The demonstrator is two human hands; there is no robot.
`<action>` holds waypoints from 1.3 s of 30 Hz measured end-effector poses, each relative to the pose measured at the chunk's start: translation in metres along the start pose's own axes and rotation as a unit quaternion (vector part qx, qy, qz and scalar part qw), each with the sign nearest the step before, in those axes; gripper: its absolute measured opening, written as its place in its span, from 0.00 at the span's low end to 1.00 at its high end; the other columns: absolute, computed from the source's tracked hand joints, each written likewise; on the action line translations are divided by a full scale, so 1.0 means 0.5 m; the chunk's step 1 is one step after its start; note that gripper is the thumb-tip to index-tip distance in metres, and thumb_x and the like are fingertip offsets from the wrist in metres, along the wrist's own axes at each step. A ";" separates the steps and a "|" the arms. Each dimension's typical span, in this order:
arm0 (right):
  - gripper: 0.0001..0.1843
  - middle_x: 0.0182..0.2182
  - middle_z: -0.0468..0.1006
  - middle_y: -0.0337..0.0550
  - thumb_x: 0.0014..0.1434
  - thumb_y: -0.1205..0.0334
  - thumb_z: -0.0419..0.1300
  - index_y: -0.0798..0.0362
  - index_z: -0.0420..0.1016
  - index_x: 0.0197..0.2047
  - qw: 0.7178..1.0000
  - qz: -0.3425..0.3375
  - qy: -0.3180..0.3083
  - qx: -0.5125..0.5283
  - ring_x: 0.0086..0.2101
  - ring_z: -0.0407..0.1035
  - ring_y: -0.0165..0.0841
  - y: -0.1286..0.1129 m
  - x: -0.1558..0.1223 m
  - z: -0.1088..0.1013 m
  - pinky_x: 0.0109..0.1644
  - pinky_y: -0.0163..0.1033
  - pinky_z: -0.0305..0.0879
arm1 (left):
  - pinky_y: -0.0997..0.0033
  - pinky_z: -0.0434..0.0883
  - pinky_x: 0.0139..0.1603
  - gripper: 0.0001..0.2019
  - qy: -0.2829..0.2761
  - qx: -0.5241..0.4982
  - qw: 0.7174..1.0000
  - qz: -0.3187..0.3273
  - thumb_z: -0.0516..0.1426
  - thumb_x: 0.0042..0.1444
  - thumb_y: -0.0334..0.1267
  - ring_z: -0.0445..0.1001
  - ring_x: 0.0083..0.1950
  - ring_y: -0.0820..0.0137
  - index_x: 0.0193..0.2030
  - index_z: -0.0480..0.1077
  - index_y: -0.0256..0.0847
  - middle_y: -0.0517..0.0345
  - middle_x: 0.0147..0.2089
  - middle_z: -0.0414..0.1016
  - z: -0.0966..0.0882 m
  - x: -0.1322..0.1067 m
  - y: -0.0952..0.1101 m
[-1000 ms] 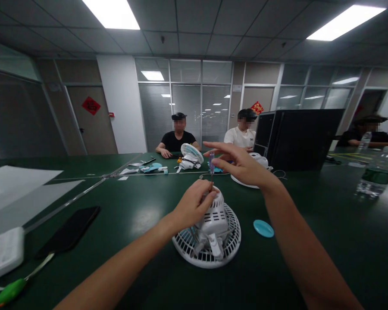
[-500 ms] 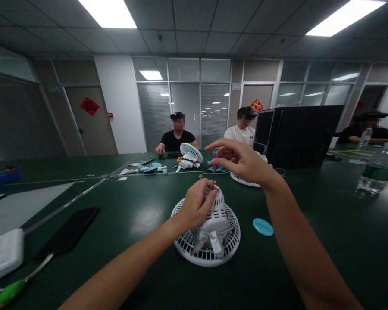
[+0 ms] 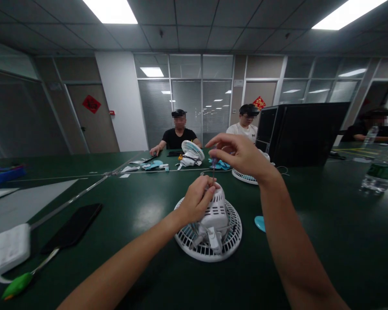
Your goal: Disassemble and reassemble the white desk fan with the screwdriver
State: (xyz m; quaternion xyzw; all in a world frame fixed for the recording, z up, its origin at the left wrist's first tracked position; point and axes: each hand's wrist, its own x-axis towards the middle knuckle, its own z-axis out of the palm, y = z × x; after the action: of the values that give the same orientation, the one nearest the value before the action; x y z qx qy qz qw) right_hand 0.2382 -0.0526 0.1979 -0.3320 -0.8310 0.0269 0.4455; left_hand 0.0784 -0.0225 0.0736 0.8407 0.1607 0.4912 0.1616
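Note:
A small white fan [image 3: 210, 232] lies face down on the dark green table [image 3: 142, 215], its motor housing pointing up. My left hand [image 3: 196, 200] is closed around the top of that housing. My right hand [image 3: 241, 155] hovers just above it and pinches a small screwdriver [image 3: 214, 165] with a purple handle. The thin shaft points straight down to the top of the housing, right by my left fingertips.
A light blue round cap [image 3: 260, 223] lies right of the fan. A black phone [image 3: 73, 227], a white box [image 3: 6, 249] and a green-handled tool [image 3: 19, 285] lie at the left. Across the table two people sit with other fans [image 3: 191, 154]. A black monitor [image 3: 297, 133] and a water bottle [image 3: 380, 176] stand at the right.
My right hand has turned on the screwdriver, its fingers drawn in from spread to a tighter pinch. The view has shifted slightly; my forearm now covers part of the blue cap.

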 end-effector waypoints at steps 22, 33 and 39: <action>0.15 0.29 0.77 0.42 0.56 0.49 0.65 0.54 0.76 0.31 1.000 -0.009 -0.013 0.010 0.32 0.72 0.32 -0.014 -0.011 -0.011 0.34 0.37 0.67 | 0.59 0.69 0.54 0.15 0.004 0.019 1.000 0.003 0.44 0.68 0.42 0.72 0.49 0.61 0.40 0.69 0.40 0.50 0.40 0.73 -0.001 -0.001 -0.005; 0.20 0.26 0.73 0.40 0.52 0.44 0.66 0.54 0.70 0.28 0.999 0.015 0.008 0.044 0.28 0.69 0.30 0.017 -0.003 -0.003 0.30 0.36 0.66 | 0.60 0.68 0.53 0.17 0.023 0.013 1.000 -0.008 0.42 0.69 0.43 0.73 0.49 0.62 0.40 0.69 0.40 0.49 0.41 0.74 -0.001 -0.012 -0.007; 0.19 0.27 0.75 0.41 0.52 0.48 0.67 0.56 0.74 0.34 0.996 0.035 -0.006 0.079 0.27 0.71 0.30 0.028 -0.001 -0.001 0.30 0.36 0.68 | 0.60 0.69 0.53 0.14 0.021 0.011 1.000 -0.003 0.45 0.67 0.42 0.73 0.49 0.61 0.39 0.68 0.40 0.50 0.40 0.73 -0.002 -0.008 -0.003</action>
State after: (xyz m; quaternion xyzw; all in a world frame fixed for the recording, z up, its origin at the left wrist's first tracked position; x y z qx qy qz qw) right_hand 0.2460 -0.0421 0.1932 -0.3249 -0.8169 0.1101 0.4637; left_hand 0.0755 -0.0228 0.0703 0.8316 0.1723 0.5061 0.1505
